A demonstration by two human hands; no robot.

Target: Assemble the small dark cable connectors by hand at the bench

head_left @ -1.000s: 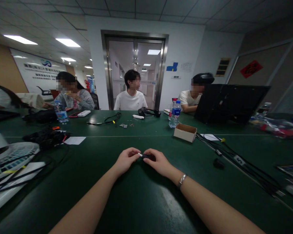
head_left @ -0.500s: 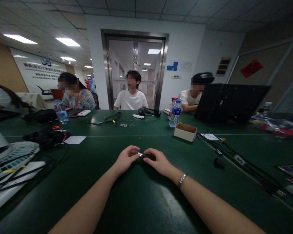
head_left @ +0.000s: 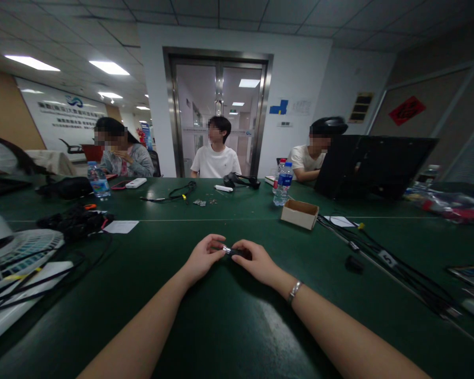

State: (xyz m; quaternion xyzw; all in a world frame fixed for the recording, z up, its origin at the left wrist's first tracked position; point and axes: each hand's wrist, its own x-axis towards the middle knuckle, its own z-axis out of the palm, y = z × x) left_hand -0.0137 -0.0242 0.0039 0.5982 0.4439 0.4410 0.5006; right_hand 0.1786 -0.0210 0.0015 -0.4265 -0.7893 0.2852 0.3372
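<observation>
Over the middle of the green table, both hands meet at a small black tube with a silver collar, which looks like a lipstick (head_left: 229, 251). My right hand (head_left: 256, 259) is closed around its black base, thumb in front and fingers behind. The thumb and fingers of my left hand (head_left: 203, 257) close on the silver end, where a bit of dark red shows. The fingers cover much of the tube. To the right, a small black cap (head_left: 354, 265) lies by itself on the table.
An open cardboard box (head_left: 299, 215) stands ahead on the right, with water bottles (head_left: 283, 184) behind it. Black cables (head_left: 387, 258) run along the right. At the left are a white fan (head_left: 27, 252) and a heap of black gear (head_left: 73, 221). Several people sit across the table.
My hands and the tube stay nearly in place, with slightly more of the silver end showing by the left fingers. The person opposite has shifted a little to the right.
</observation>
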